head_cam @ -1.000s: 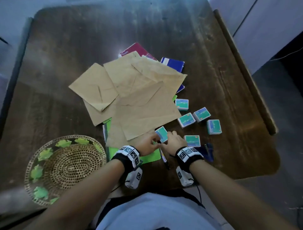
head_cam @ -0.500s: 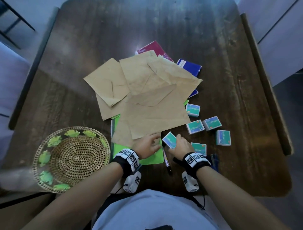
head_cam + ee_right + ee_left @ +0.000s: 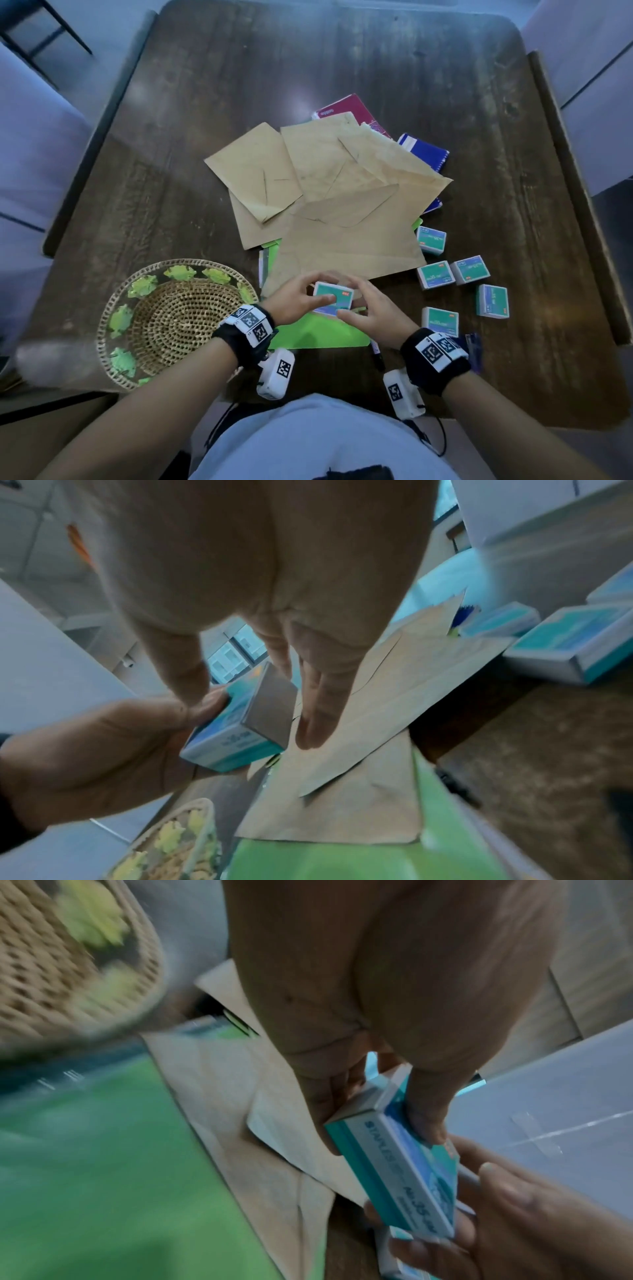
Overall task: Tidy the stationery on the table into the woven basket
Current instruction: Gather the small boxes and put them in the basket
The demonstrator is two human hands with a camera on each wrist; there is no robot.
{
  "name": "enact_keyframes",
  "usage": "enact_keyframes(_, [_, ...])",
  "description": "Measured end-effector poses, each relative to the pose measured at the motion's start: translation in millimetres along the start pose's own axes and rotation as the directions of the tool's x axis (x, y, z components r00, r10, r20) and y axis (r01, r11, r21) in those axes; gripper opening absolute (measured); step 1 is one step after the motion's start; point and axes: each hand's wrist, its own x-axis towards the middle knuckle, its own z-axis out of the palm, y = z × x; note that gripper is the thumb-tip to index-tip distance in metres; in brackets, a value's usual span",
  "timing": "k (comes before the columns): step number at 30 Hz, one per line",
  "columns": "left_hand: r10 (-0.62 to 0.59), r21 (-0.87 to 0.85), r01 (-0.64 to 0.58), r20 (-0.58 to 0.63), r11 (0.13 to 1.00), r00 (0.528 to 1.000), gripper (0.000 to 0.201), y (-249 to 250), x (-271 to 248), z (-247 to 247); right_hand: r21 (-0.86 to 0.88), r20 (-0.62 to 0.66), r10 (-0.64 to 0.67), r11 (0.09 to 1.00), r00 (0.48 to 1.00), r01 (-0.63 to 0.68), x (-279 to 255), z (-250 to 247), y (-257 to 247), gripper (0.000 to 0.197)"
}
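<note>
A teal staple box (image 3: pixel 334 298) is held just above the brown envelopes (image 3: pixel 342 205) and the green folder (image 3: pixel 318 332). My left hand (image 3: pixel 308 291) grips its left end, thumb on top and fingers beneath (image 3: pixel 329 1096). From the other side my right hand (image 3: pixel 356 298) curls round the box, thumb against its top edge (image 3: pixel 185 674) and fingers at its far end. The woven basket (image 3: pixel 178 318) with green leaf trim lies flat at the near left, with nothing in it. Several more staple boxes (image 3: pixel 435 279) lie to the right.
A red notebook (image 3: pixel 346 109) and a blue notebook (image 3: pixel 424 150) stick out from under the envelope pile. A dark pen (image 3: pixel 376 353) lies by the folder's near right corner. The dark wooden table (image 3: pixel 342 58) ends close to my body.
The staple box has come up off the table and moved left over the folder. My left hand, which rested beside it, now grips it together with the right.
</note>
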Motion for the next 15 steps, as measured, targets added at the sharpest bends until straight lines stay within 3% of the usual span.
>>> enact_keyframes(4, [0.006, -0.074, -0.009, -0.042, 0.997, 0.999, 0.04, -30, -44, -38, -0.062, 0.077, -0.014, 0.998, 0.997, 0.018, 22, 39, -27, 0.044])
enact_keyframes(6, [-0.009, -0.014, 0.008, -0.057, 1.0, 0.998, 0.045, -45, -68, -58, -0.12, 0.11, -0.028, 0.992, 0.994, 0.041, 34, 65, -42, 0.041])
enact_keyframes(12, [-0.115, 0.232, 0.143, -0.131, 0.962, 0.985, 0.034, -91, -132, -115, -0.282, 0.212, -0.125, 0.942, 0.969, 0.183, 70, 152, -83, 0.043])
enact_keyframes(15, [-0.141, 0.266, 0.185, -0.177, 0.946, 0.974, 0.031, -115, -160, -137, -0.356, 0.283, -0.136, 0.904, 0.949, 0.236, 86, 194, -101, 0.039])
